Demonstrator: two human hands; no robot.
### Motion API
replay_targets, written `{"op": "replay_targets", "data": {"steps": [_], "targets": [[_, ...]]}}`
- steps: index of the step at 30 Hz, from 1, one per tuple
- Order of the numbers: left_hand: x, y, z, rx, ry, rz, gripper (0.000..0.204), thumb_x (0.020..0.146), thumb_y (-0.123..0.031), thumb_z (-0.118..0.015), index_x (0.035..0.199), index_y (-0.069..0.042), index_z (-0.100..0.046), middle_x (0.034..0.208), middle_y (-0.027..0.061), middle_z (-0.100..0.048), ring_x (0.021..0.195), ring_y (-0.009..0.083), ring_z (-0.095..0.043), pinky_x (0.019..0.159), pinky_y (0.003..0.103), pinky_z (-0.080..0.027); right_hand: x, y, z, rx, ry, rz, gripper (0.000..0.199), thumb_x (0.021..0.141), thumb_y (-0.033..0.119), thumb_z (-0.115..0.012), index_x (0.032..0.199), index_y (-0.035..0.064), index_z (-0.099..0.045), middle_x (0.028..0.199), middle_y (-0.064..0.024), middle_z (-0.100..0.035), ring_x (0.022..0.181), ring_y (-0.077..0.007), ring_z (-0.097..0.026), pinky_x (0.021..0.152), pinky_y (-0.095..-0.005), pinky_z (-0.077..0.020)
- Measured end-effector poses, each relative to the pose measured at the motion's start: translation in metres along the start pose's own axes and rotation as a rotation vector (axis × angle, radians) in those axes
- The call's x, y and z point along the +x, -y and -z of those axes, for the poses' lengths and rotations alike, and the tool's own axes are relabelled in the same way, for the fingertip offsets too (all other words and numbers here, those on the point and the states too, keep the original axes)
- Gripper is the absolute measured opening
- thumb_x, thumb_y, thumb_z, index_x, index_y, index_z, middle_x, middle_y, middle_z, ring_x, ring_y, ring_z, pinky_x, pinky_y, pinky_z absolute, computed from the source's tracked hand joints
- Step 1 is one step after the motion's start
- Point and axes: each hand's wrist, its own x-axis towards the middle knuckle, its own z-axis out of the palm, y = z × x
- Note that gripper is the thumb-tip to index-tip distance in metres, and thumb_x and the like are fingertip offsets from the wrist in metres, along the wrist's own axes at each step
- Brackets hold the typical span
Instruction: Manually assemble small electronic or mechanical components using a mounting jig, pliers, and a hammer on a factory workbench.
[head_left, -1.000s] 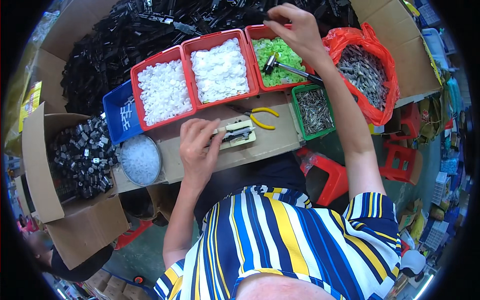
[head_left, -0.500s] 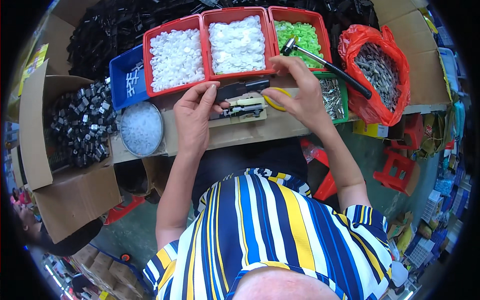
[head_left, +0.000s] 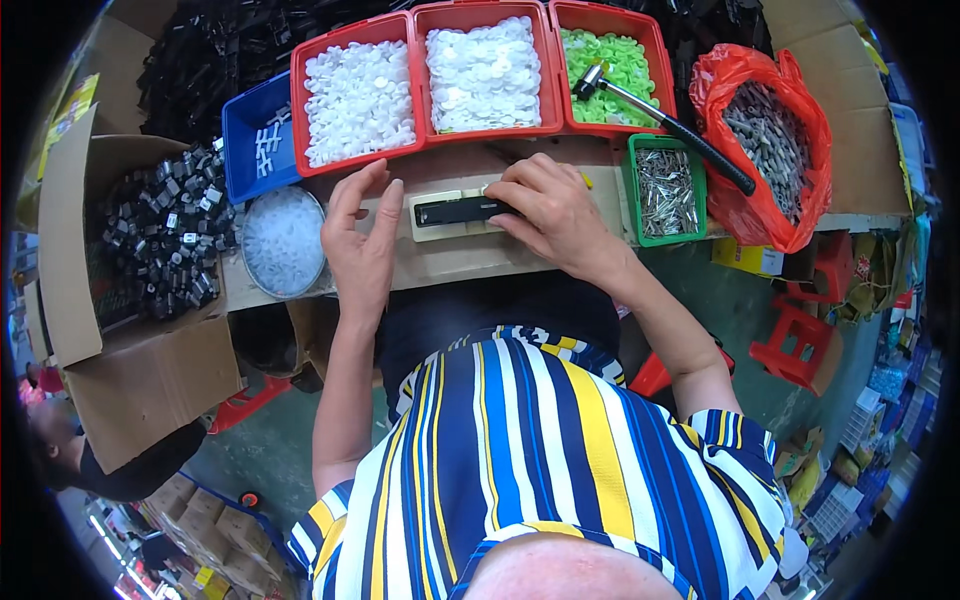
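Left hand [head_left: 360,240] spread, empty. Right hand [head_left: 555,215] over right end of black casing [head_left: 455,211], lying in cream block [head_left: 455,233]; pinching or pressing, I can't tell. One-sided pressure could tip the casing.

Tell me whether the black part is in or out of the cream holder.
In, where visible: the black part lies within the rim of the cream holder. The right hand hides its right end.
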Motion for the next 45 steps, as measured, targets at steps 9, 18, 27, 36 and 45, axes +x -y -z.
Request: {"op": "replay_targets", "data": {"steps": [9,18,27,36,45], "targets": [[-0.004,0.006,0.000,-0.010,0.022,-0.008,0.029,0.090,-0.016,-0.070,0.114,0.000,-0.068,0.106,0.0107,-0.067,0.102,0.0193,-0.061,0.091,0.032,-0.046,0.002,0.002,0.000,-0.045,0.092,-0.052,0.026,0.079,0.015,-0.074,0.103,0.0068,-0.065,0.097,-0.0059,-0.057,0.098,-0.0244,-0.056,0.080,-0.0393,-0.0426],[-0.019,-0.001,-0.016,0.526,0.143,-0.498,0.047,0.084,-0.016,-0.073,0.127,-0.002,-0.060,0.128,0.0164,-0.057,0.128,0.0349,-0.049,0.105,0.047,-0.039,0.004,-0.001,0.011,-0.072,0.045,-0.116,0.033,0.079,0.022,-0.075,0.106,0.0056,-0.065,0.101,-0.0084,-0.059,0.098,-0.0268,-0.057,0.079,-0.0410,-0.0457],[-0.035,0.011,-0.044,0.811,0.420,-0.626,0.092,0.081,-0.053,-0.068,0.144,0.007,-0.037,0.151,0.0227,-0.036,0.145,0.0377,-0.029,0.113,0.050,-0.028,0.007,-0.090,0.081,-0.755,-0.040,-0.419,0.017,0.085,0.020,-0.069,0.091,0.0043,-0.065,0.092,-0.0116,-0.065,0.093,-0.0318,-0.062,0.072,-0.0464,-0.0506],[-0.028,0.023,-0.050,0.976,0.337,-0.833,0.092,0.081,-0.062,-0.060,0.136,0.010,-0.045,0.141,0.0295,-0.047,0.135,0.0418,-0.044,0.105,0.047,-0.041,0.003,-0.081,0.091,-0.612,-0.115,-0.287,0.013,0.085,0.013,-0.066,0.091,0.0022,-0.059,0.086,-0.0144,-0.062,0.087,-0.0344,-0.061,0.070,-0.0472,-0.0483],[-0.026,0.022,-0.050,1.024,0.316,-0.883,0.090,0.082,-0.060,-0.061,0.135,0.010,-0.046,0.137,0.0301,-0.050,0.131,0.0415,-0.048,0.104,0.045,-0.043,-0.037,0.010,0.052,-0.311,0.297,-0.186,0.031,0.092,0.006,-0.055,0.123,0.0044,-0.052,0.078,-0.0180,-0.063,0.067,-0.0369,-0.065,0.058,-0.0440,-0.0532]]}}
